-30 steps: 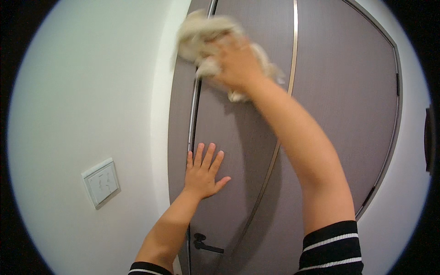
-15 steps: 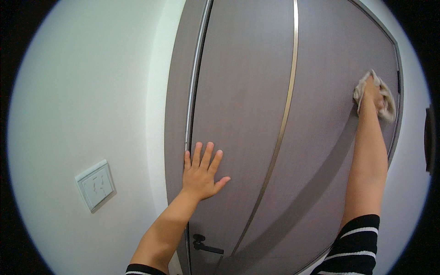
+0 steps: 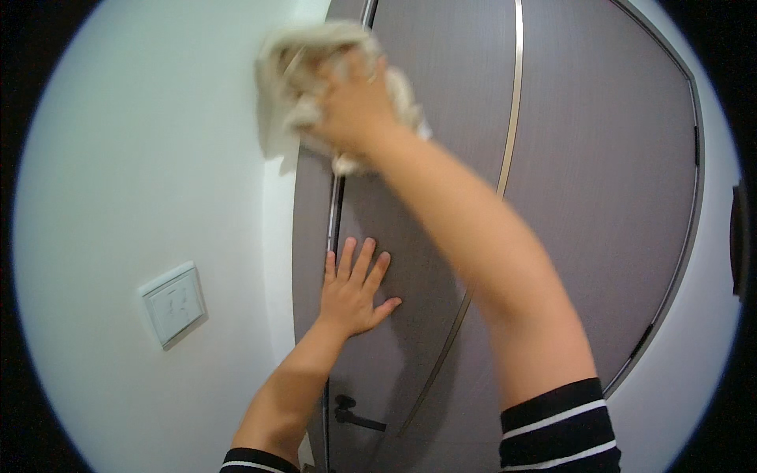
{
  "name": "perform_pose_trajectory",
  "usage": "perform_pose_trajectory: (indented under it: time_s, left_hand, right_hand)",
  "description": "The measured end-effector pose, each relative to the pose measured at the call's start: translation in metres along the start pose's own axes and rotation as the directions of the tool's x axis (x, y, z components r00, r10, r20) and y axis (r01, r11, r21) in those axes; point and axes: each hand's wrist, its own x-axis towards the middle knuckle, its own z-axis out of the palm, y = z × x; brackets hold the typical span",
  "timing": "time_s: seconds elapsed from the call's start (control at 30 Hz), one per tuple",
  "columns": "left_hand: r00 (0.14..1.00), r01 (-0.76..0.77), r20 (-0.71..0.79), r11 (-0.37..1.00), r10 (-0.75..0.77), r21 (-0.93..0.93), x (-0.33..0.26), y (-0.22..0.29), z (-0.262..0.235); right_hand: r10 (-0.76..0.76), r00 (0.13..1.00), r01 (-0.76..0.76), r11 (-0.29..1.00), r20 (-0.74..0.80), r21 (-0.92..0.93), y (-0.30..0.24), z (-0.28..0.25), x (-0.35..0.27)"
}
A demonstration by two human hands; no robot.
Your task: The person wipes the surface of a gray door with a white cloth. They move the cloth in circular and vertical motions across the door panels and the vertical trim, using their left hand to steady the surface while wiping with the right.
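Note:
A grey-brown door (image 3: 599, 197) with a gold strip (image 3: 512, 118) down it stands before me. My left hand (image 3: 353, 296) lies flat on it near its left edge, fingers spread, holding nothing. Up at the upper left, my right hand (image 3: 359, 106) grips a crumpled beige cloth (image 3: 307, 47), slightly smeared by motion. The cloth overlaps the door's left frame and the wall edge; I cannot tell whether it touches either. My right forearm crosses in front of the gold strip and hides part of it.
A black lever handle (image 3: 359, 416) sits low on the door, below my left hand. On the pale wall (image 3: 158, 158) to the left is a white wall plate (image 3: 173, 306). A dark object (image 3: 738, 240) shows at the far right rim.
My right hand has swept the cloth from the door's right side across to the upper left. My left hand keeps its place on the door. The view has shifted slightly.

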Motion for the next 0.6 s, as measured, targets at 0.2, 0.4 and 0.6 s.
perform_pose_trajectory:
  time_s: [0.2,0.4,0.6]
  left_hand:
    - [1.0,0.016,0.014,1.0,-0.015,-0.023,0.0,-0.001,-0.001]
    - [0.998,-0.03,-0.058,1.0,0.029,-0.008,-0.003,-0.006,-0.003]
    - [0.999,-0.034,-0.026,0.999,0.033,-0.037,0.003,0.007,0.001]
  right_hand:
    - [-0.382,0.923,0.375,0.921,0.043,0.108,-0.039,0.016,-0.042]
    - [0.456,0.879,-0.437,0.887,-0.136,0.151,0.081,-0.06,0.008]
    - [0.519,0.738,-0.66,0.69,-0.431,-0.298,0.223,-0.064,-0.066]
